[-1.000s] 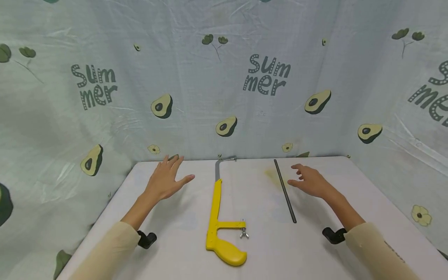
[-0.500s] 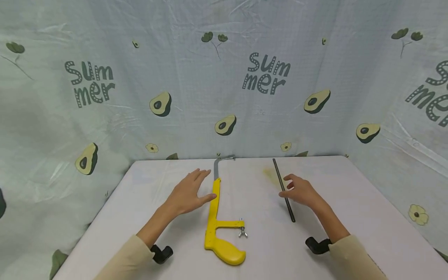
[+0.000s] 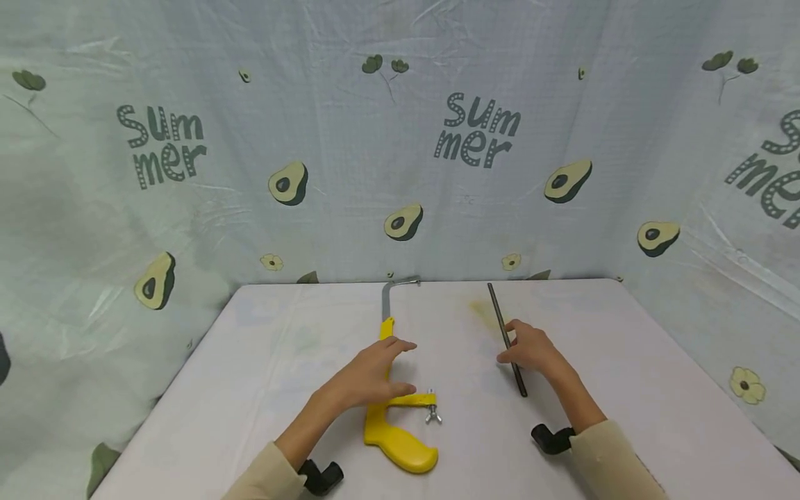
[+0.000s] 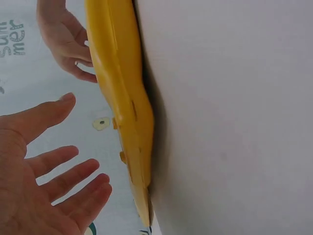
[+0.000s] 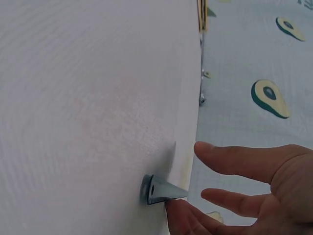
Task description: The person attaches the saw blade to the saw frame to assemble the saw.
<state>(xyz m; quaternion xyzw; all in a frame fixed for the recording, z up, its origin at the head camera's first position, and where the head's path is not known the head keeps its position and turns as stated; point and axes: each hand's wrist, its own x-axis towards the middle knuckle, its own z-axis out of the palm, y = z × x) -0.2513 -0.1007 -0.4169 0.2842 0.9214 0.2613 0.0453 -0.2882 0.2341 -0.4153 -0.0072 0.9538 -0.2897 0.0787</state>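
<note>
A yellow hacksaw frame (image 3: 407,451) lies on the white table in the head view, its grip toward me and a grey metal arm at the far end. My left hand (image 3: 367,376) reaches over its middle, fingers and thumb spread; the left wrist view shows space between them and the frame (image 4: 122,78). To the right lies a dark, narrow hacksaw blade (image 3: 519,380). Over it is my right hand (image 3: 531,349), thumb and fingers parted around the strip. In the right wrist view a fingertip sits right at the blade (image 5: 164,191), which has a hole near its end.
A wing nut (image 3: 433,415) hangs from the frame's short yellow crossbar. Behind the white table (image 3: 281,333) and along its sides hangs a pale curtain (image 3: 350,139) printed with avocados and lettering. A black wrist camera (image 3: 323,478) stands out from each wrist.
My left hand has moved right and toward me, from beside the hacksaw frame to over it. My right hand has moved left and down to the blade. Frame and blade have stayed put.
</note>
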